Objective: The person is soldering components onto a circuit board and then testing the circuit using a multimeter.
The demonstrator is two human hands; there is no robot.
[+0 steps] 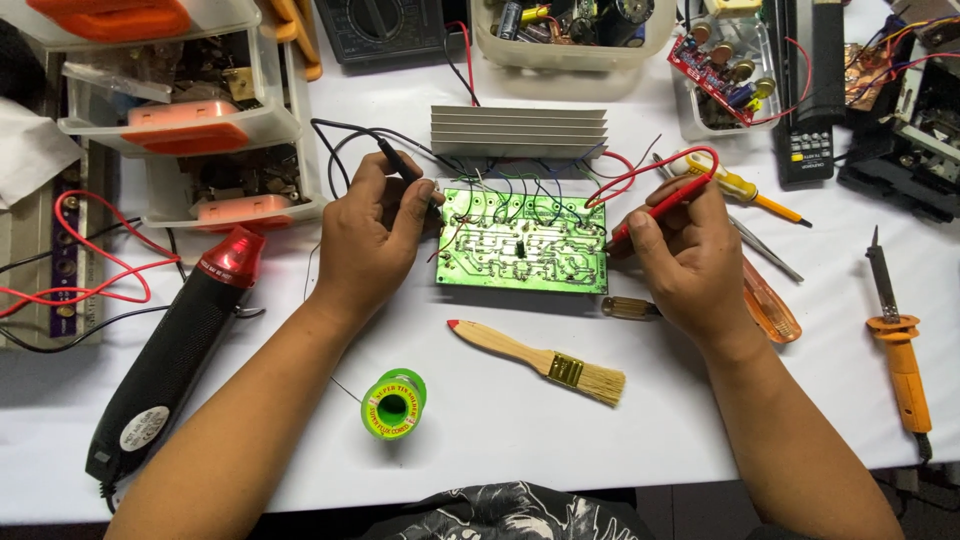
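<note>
A black probe (405,168) is pinched in the left hand (368,238) at the green circuit board's (522,243) left edge, a red probe (660,208) gripped in the right hand (690,262) at its right edge (mid-surface). Open room is left only in front, around a brush (540,362) and solder spool (394,404).

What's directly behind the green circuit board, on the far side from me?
A finned metal heat sink lies behind the green circuit board, with thin wires running between them. How the wires join the heat sink cannot be seen.
</note>
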